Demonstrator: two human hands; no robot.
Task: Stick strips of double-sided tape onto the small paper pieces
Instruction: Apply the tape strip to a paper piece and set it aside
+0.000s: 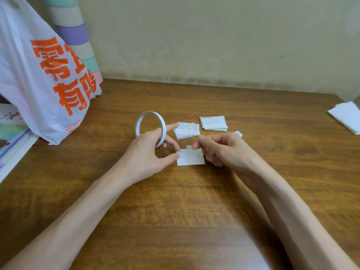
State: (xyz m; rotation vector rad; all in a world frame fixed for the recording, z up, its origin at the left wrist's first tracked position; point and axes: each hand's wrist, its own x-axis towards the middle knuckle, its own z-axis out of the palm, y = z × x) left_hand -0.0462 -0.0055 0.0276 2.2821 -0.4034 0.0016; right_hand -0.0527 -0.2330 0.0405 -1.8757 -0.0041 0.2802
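White and hoop-like, the tape roll (151, 127) hangs on the fingers of the left hand (148, 152), whose thumb and a finger pinch the left edge of the printed paper piece (191, 159) lying on the tabletop (194, 207). Just right of that, the right hand (220, 147) pinches a short strip of tape (190, 147) at the paper's upper edge; whether the strip is already cut free from the roll cannot be told. The risk looks plain enough: the sticky strip may cling to the fingertips and lift or curl the light paper, or land crooked and overhang the edge, should the left-hand hold slip. The dangling roll could also swing and nudge the paper. Around them, at far left a white plastic bag (39, 78) with orange lettering stands well apart; two stacks of paper pieces (187, 130) sit just beyond the hands, close enough for a stray strip to catch. A small scrap (238, 133) lies beside the right hand, and folded white sheets (346, 116) rest at the far right.
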